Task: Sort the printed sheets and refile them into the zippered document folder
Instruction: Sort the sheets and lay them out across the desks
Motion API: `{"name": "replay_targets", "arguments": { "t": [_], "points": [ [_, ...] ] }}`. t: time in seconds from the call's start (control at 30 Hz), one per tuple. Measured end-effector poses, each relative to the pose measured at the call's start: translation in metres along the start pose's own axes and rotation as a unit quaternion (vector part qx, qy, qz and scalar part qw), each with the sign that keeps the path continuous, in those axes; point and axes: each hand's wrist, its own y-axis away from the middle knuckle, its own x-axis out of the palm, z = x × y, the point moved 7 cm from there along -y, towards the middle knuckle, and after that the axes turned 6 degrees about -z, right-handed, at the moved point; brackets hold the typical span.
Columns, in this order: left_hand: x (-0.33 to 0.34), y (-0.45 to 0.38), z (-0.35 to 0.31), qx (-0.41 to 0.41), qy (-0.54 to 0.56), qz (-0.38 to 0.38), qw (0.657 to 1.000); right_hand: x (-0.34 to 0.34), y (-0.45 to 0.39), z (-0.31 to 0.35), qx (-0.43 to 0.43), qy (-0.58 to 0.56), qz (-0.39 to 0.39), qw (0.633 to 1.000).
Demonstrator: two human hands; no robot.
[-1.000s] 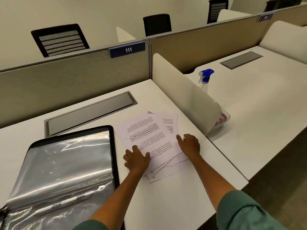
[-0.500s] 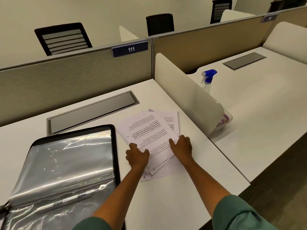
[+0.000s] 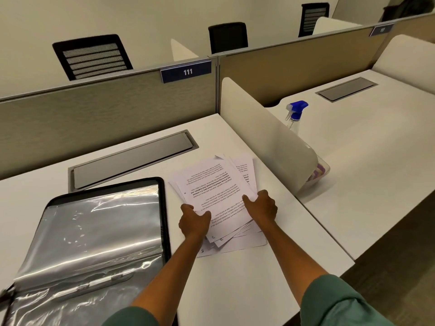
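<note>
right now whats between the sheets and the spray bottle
The head view shows a white divider panel standing between the printed sheets and the spray bottle.

Green sleeves [image 3: 339,302], bare forearms

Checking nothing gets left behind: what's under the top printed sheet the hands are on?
Under the top printed sheet, more printed sheets fan out at its near and far-right edges; several near corners show digits. How many lie beneath is hidden.
</note>
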Motion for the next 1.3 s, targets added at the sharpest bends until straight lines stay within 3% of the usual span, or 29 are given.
{"name": "replay_targets", "arguments": {
  "t": [0.23,0.4,0.57,0.7,0.83,0.97,1.1,1.17,1.3],
  "points": [
    [-0.006,-0.007,0.006,-0.006,0.018,0.014,1.0,0.004,-0.008,-0.02,0.082,-0.139,0.035,0.986],
    [-0.007,-0.013,0.01,0.011,0.002,0.041,0.999,0.015,-0.013,-0.026,0.118,-0.229,0.132,0.957],
    [-0.007,-0.018,0.01,0.01,-0.003,0.075,0.997,0.009,-0.006,-0.018,0.081,-0.198,0.156,0.964],
    [-0.011,-0.021,0.009,0.018,-0.026,0.105,0.994,0.001,0.0,0.0,-0.005,-0.115,0.157,0.981],
    [-0.024,-0.023,-0.014,0.099,-0.115,0.102,0.983,-0.017,0.0,0.026,-0.097,-0.037,0.126,0.987],
    [-0.044,-0.018,-0.069,0.317,-0.264,0.038,0.91,-0.042,-0.003,0.057,-0.17,0.001,0.116,0.979],
    [-0.058,0.004,-0.138,0.542,-0.334,-0.014,0.771,-0.07,-0.007,0.091,-0.227,0.019,0.122,0.966],
    [-0.061,0.017,-0.165,0.612,-0.348,-0.028,0.71,-0.08,-0.007,0.112,-0.25,0.049,0.131,0.958],
    [-0.071,0.034,-0.205,0.663,-0.397,-0.067,0.631,-0.094,0.006,0.156,-0.316,0.123,0.143,0.93]
  ]
}}
